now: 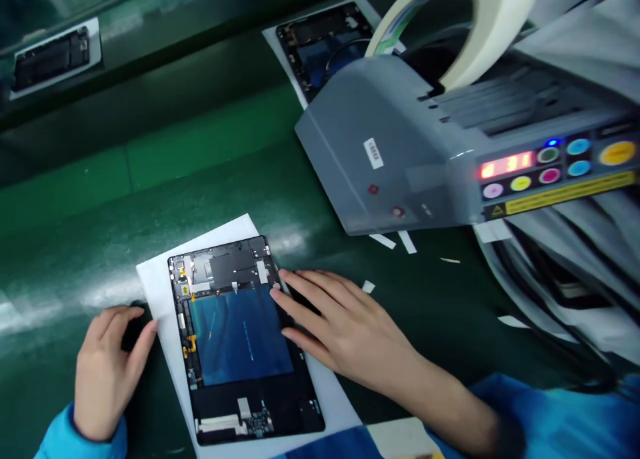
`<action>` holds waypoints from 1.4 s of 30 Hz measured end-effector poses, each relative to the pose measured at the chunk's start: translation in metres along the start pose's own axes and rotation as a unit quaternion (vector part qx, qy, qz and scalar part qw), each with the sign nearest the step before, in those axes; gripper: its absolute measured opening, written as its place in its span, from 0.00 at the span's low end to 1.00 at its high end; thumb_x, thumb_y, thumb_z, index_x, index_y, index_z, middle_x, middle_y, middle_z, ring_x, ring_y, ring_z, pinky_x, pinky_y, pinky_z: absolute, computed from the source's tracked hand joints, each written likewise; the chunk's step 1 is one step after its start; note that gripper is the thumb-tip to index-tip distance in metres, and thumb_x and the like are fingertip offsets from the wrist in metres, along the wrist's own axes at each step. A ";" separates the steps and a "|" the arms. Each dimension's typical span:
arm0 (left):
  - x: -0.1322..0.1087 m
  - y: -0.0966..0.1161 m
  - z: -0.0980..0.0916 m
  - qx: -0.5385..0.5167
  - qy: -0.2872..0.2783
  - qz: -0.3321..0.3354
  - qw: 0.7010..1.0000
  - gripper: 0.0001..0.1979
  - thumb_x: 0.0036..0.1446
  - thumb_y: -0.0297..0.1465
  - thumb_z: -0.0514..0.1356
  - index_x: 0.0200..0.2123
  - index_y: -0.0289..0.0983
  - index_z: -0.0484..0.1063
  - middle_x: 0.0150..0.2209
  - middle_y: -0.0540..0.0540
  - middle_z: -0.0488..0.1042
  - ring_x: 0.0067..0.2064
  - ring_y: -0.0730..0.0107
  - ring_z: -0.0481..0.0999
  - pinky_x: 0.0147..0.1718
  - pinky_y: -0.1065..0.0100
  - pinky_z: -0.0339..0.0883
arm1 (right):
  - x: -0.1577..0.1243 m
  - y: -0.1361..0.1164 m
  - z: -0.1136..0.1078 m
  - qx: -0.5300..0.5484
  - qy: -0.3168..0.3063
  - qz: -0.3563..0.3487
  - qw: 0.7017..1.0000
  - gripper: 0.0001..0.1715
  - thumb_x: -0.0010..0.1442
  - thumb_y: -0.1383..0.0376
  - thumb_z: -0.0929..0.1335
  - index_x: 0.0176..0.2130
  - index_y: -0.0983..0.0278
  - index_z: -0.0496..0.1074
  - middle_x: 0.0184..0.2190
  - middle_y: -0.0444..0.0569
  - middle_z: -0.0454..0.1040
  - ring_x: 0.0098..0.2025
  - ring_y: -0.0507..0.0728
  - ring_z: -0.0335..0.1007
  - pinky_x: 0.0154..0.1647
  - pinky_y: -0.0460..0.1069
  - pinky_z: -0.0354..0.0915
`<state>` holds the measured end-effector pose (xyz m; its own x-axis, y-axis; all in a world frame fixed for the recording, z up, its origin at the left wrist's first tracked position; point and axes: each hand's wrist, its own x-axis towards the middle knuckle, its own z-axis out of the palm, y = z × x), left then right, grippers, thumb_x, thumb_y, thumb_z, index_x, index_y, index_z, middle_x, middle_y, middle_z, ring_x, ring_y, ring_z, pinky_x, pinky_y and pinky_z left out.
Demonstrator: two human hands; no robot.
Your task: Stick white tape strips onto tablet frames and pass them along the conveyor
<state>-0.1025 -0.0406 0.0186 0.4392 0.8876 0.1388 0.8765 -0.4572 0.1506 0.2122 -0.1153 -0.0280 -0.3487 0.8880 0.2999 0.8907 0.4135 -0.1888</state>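
Head view: an opened tablet lies on a white sheet on the bench's near side. The right hand rests spread fingers on its right edge; the left hand, thumb and fingers apart, is at the sheet's left edge.

The left hand curled by the left edge of the white sheet, thumb and pointing finger apart. The right hand lay palm down, fingers stretched over the right edge, its forearm bare.
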 end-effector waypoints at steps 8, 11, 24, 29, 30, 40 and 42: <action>0.003 0.032 0.006 -0.226 -0.103 -0.170 0.954 0.14 0.61 0.42 0.54 0.30 0.40 0.68 0.30 0.47 0.71 0.34 0.62 0.71 0.36 0.62 0.66 | -0.015 -0.007 0.011 0.041 0.023 0.008 0.999 0.21 0.66 0.64 0.63 0.56 0.67 0.69 0.58 0.59 0.68 0.59 0.65 0.63 0.57 0.62 0.63; 0.003 0.036 0.005 -0.323 -0.097 -0.211 0.917 0.16 0.64 0.46 0.49 0.32 0.40 0.64 0.24 0.52 0.68 0.24 0.70 0.69 0.25 0.69 0.64 | -0.016 -0.009 0.015 0.033 0.029 -0.004 0.999 0.22 0.66 0.64 0.63 0.57 0.67 0.68 0.58 0.58 0.68 0.59 0.64 0.63 0.57 0.61 0.63; 0.025 -0.097 -0.048 -0.356 0.021 -0.341 0.870 0.29 0.50 0.54 0.62 0.47 0.40 0.64 0.26 0.54 0.77 0.25 0.69 0.75 0.27 0.66 0.71 | -0.015 -0.005 0.023 0.019 0.050 -0.041 0.998 0.23 0.65 0.63 0.63 0.58 0.63 0.67 0.57 0.53 0.70 0.58 0.62 0.66 0.55 0.59 0.67; 0.033 -0.159 -0.093 -0.173 0.073 -0.362 0.913 0.24 0.46 0.54 0.64 0.32 0.39 0.69 0.20 0.56 0.72 0.24 0.71 0.70 0.25 0.70 0.66 | -0.012 -0.004 0.014 0.032 0.094 -0.035 0.994 0.20 0.65 0.64 0.63 0.56 0.62 0.69 0.53 0.52 0.73 0.55 0.60 0.69 0.54 0.58 0.67; 0.039 -0.161 -0.097 -0.131 0.089 -0.357 0.921 0.23 0.44 0.52 0.66 0.31 0.39 0.70 0.20 0.56 0.71 0.24 0.72 0.69 0.25 0.71 0.63 | -0.013 0.002 0.009 0.032 0.123 -0.024 0.992 0.19 0.64 0.66 0.64 0.54 0.62 0.70 0.51 0.51 0.75 0.53 0.59 0.70 0.54 0.57 0.67; 0.193 0.007 -0.026 -0.045 -0.045 -0.027 0.998 0.16 0.61 0.43 0.55 0.43 0.38 0.74 0.42 0.46 0.78 0.43 0.60 0.77 0.43 0.65 0.66 | -0.031 0.105 -0.029 -0.204 0.334 0.125 0.912 0.28 0.55 0.71 0.72 0.54 0.62 0.67 0.40 0.54 0.75 0.39 0.61 0.74 0.38 0.55 0.71; 0.229 0.039 0.008 -0.053 -0.076 -0.012 0.996 0.15 0.63 0.41 0.56 0.41 0.38 0.75 0.41 0.46 0.78 0.44 0.60 0.77 0.45 0.61 0.67 | -0.029 0.111 -0.030 -0.201 0.323 0.116 0.918 0.25 0.56 0.73 0.71 0.52 0.61 0.68 0.40 0.53 0.76 0.39 0.60 0.74 0.39 0.54 0.72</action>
<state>0.0341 0.1448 0.0481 0.4500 0.8929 -0.0149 0.8651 -0.4317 0.2554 0.3299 -0.1012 -0.0292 -0.0056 0.5843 0.8115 1.0000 0.0060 0.0027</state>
